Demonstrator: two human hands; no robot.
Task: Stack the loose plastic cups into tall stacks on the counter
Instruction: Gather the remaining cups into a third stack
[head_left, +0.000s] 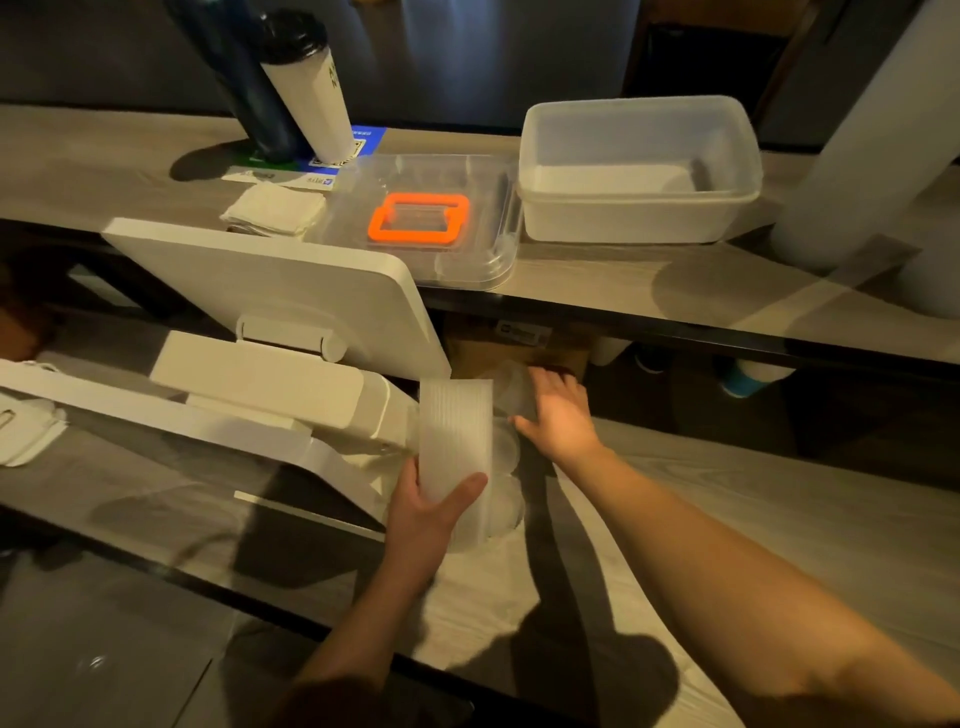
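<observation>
A wood-grain surface (727, 499) runs across the lower half of the frame, with a raised shelf (597, 280) of the same finish crossing above it. At left centre stands a white point-of-sale terminal (270, 291), its screen back tilted toward the camera. On the shelf at upper right sits an open translucent tub (639, 171); beside it, centre top, lies a clear lid (421, 218) with an orange handle, and a white tumbler (306, 88) with a dark cap leans at upper left. At frame centre, the stack of plastic cups (456, 441) rises with its long axis running nearly straight up the picture, top end toward the shelf, base near the surface. The left hand (423, 512) grips the stack low down, thumb and fingers curled round its sides. Just right of it, the right hand (558, 410) reaches over loose clear cups (506, 452), fingers spread and only slightly bent; whether it has hold of one cannot be told.
</observation>
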